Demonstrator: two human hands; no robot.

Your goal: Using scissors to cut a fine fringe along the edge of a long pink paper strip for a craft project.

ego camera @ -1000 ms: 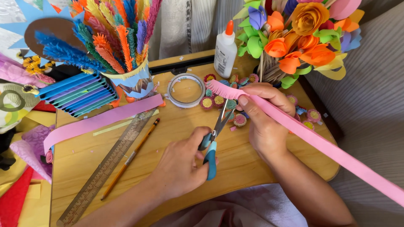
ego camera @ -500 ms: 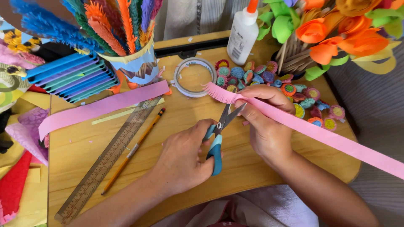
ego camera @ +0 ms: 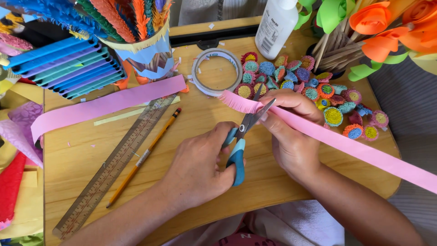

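Note:
My left hand [ego camera: 200, 164] grips blue-handled scissors [ego camera: 236, 157] with their blades parted at the edge of a long pink paper strip [ego camera: 364, 152]. My right hand [ego camera: 291, 136] pinches that strip just right of the blades. The strip's left end [ego camera: 236, 101] is cut into a fine fringe. Its other end runs off past the table's right edge. Both hands work over the middle of a small wooden table [ego camera: 273, 182].
Behind the hands lie a tape roll [ego camera: 195, 75], a white glue bottle [ego camera: 275, 27] and several small fringed paper discs [ego camera: 318, 91]. To the left lie a ruler [ego camera: 114, 164], a pencil [ego camera: 143, 157], a second pink strip [ego camera: 104, 107] and a cup of paper feathers [ego camera: 145, 54].
The view has dropped lower and closer over the table. Both hands stay at the strip's fringed end, with the scissors still working along its edge.

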